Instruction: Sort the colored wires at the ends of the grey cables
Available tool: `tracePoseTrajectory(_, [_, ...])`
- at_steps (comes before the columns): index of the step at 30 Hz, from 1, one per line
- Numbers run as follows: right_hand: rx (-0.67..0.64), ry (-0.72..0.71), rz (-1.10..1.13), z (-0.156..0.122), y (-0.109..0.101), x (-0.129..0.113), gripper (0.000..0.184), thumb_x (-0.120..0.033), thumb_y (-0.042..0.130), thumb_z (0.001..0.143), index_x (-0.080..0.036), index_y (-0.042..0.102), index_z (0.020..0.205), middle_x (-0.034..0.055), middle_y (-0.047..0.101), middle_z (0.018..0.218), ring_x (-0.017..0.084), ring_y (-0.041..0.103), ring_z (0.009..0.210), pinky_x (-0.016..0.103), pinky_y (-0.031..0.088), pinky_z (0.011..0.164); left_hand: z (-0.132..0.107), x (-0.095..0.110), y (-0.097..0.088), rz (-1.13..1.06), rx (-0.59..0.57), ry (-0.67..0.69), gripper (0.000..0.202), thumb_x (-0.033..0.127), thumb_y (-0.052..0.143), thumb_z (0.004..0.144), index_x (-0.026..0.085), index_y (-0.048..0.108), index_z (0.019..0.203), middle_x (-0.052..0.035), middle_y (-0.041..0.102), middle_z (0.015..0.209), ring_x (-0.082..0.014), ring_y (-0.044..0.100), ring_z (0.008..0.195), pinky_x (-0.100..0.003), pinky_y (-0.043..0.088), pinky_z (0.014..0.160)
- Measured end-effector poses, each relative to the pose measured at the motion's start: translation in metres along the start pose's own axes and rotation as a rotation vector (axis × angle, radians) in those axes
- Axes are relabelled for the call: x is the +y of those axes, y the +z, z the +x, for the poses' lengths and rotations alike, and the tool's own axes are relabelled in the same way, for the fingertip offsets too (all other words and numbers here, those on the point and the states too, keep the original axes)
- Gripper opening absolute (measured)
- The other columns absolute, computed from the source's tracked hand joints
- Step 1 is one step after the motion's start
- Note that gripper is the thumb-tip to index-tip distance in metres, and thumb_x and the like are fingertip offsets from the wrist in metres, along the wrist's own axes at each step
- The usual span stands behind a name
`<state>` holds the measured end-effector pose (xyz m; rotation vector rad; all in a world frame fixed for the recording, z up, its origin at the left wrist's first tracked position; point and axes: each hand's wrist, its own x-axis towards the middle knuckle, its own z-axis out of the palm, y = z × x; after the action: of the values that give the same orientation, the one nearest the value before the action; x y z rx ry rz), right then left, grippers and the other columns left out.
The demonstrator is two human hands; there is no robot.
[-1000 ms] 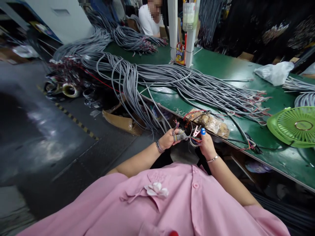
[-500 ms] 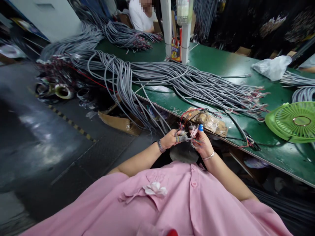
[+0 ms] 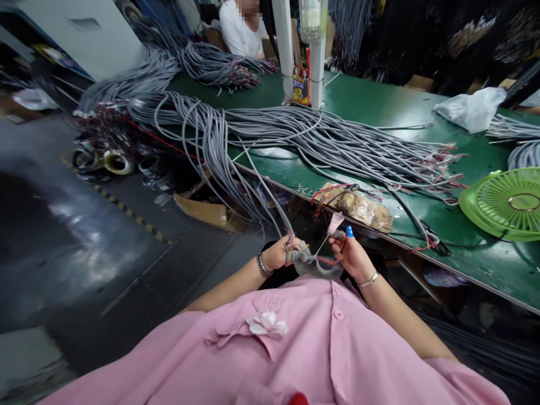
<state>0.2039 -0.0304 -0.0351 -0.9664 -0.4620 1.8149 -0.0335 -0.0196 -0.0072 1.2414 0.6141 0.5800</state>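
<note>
Colored wires (image 3: 327, 262) are strung left-right off the near edge of the surface (image 3: 363, 95), clasped in curled left hand (image 3: 287, 252) fingers, left of the right hand (image 3: 353, 257), where a pink tool (image 3: 336, 221) is pinched, fingers nearly closed.

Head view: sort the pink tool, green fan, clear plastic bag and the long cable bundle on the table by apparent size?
1. Long cable bundle
2. Green fan, at the right frame edge
3. Plastic bag
4. Pink tool
</note>
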Motion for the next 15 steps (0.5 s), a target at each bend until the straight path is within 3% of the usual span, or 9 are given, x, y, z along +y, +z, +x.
tracePoseTrajectory(3, [-0.015,-0.026,-0.082,-0.007,-0.004,0.003,0.042,-0.056,0.071,0.076,-0.016,0.070,0.087,0.0054,0.065,0.081,0.008,0.041,0.053,0.018,0.023,0.037,-0.014,-0.005,0.003,-0.009,-0.052,-0.027,0.044,0.049,0.078,0.071,0.007,0.070,0.077,-0.0020,0.058,0.053,-0.0052,0.044,0.041,-0.017,0.030,0.039])
tracePoseTrajectory(5, [-0.036,-0.052,-0.134,-0.013,-0.004,0.003,0.032,-0.045,0.073,0.076,-0.016,0.070,0.090,0.0055,0.064,0.084,0.009,0.042,0.056,0.018,0.024,0.040,-0.021,-0.009,0.004,-0.089,0.036,0.002,0.041,0.048,0.074,0.076,0.008,0.066,0.080,-0.0001,0.057,0.051,-0.0052,0.044,0.037,-0.016,0.031,0.037])
tracePoseTrajectory(7, [-0.095,-0.081,-0.201,-0.021,0.001,0.001,0.027,-0.033,0.076,0.073,-0.018,0.071,0.094,0.0048,0.064,0.086,0.009,0.041,0.058,0.020,0.027,0.043,-0.025,-0.009,0.005,-0.192,0.148,0.051,0.040,0.049,0.069,0.081,0.011,0.060,0.083,-0.0022,0.063,0.055,-0.0090,0.053,0.039,-0.017,0.039,0.039])
tracePoseTrajectory(10, [-0.274,-0.089,-0.312,-0.032,0.015,-0.003,0.042,-0.028,0.076,0.068,-0.019,0.069,0.109,0.0058,0.065,0.093,0.011,0.045,0.066,0.022,0.034,0.051,-0.030,-0.006,0.003,-0.294,0.224,0.095,0.040,0.050,0.068,0.081,0.012,0.056,0.087,-0.0061,0.069,0.064,-0.0146,0.064,0.047,-0.022,0.050,0.044])
tracePoseTrajectory(15, [-0.465,-0.103,-0.417,-0.040,0.053,-0.002,0.061,-0.040,0.081,0.069,-0.022,0.062,0.124,0.0102,0.060,0.125,0.013,0.051,0.076,0.024,0.041,0.060,-0.036,-0.003,0.004,-0.320,0.269,0.159,0.042,0.051,0.070,0.080,0.013,0.054,0.086,-0.0036,0.068,0.060,-0.0125,0.060,0.041,-0.019,0.047,0.039])
